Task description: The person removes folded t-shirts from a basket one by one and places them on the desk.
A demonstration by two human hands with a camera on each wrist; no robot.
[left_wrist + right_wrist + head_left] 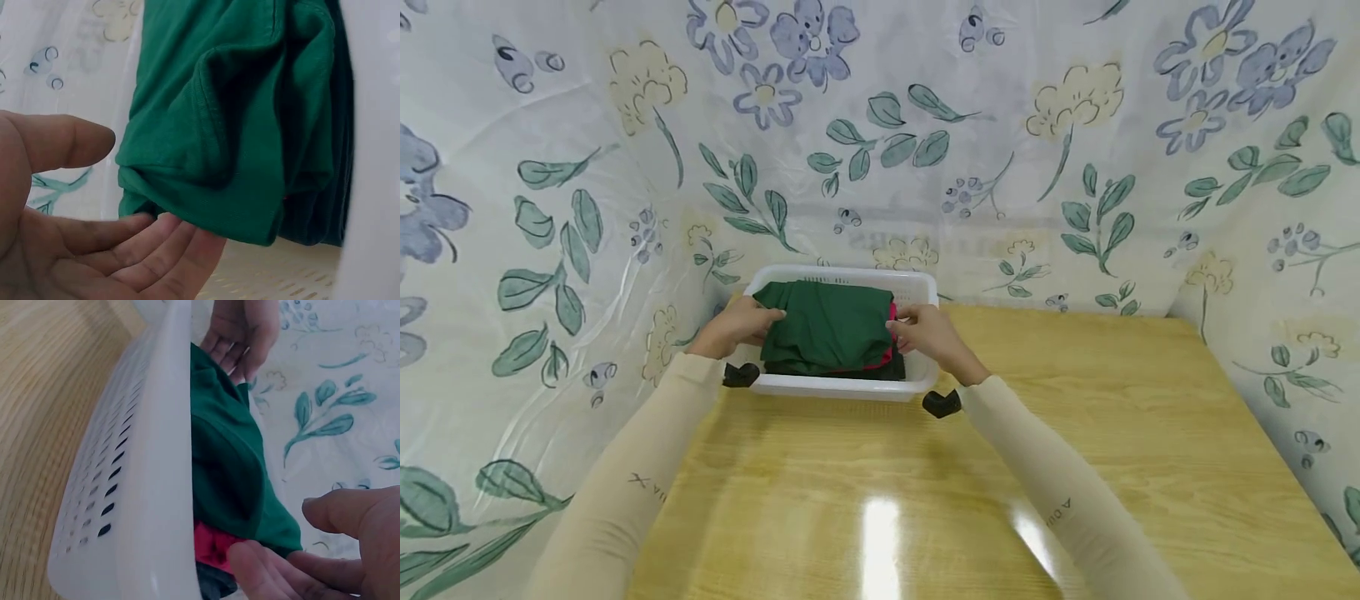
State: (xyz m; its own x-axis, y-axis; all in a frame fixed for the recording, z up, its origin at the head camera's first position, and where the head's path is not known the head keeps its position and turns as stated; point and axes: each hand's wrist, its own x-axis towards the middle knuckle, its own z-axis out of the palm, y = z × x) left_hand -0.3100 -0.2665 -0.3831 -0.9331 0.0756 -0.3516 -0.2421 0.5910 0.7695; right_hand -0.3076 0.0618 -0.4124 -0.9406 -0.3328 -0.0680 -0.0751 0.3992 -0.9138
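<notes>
A folded green garment (831,321) lies on top of a stack of clothing inside a white plastic basket (835,388). Red fabric (215,547) peeks out beneath it, and a dark cloth (850,372) is lowest. At the garment's left end is my left hand (741,323); its fingertips reach under the lower fold, while the thumb (75,142) stands apart from the cloth. My right hand (928,333) is at the other end, fingertips touching the green and red edges, its thumb (334,512) raised away.
The basket stands at the back left of a wooden table (962,483), close to a flower-patterned sheet (880,183) that hangs behind and along the sides. Perforations (109,500) run along the basket's wall. Light glares off the table's front.
</notes>
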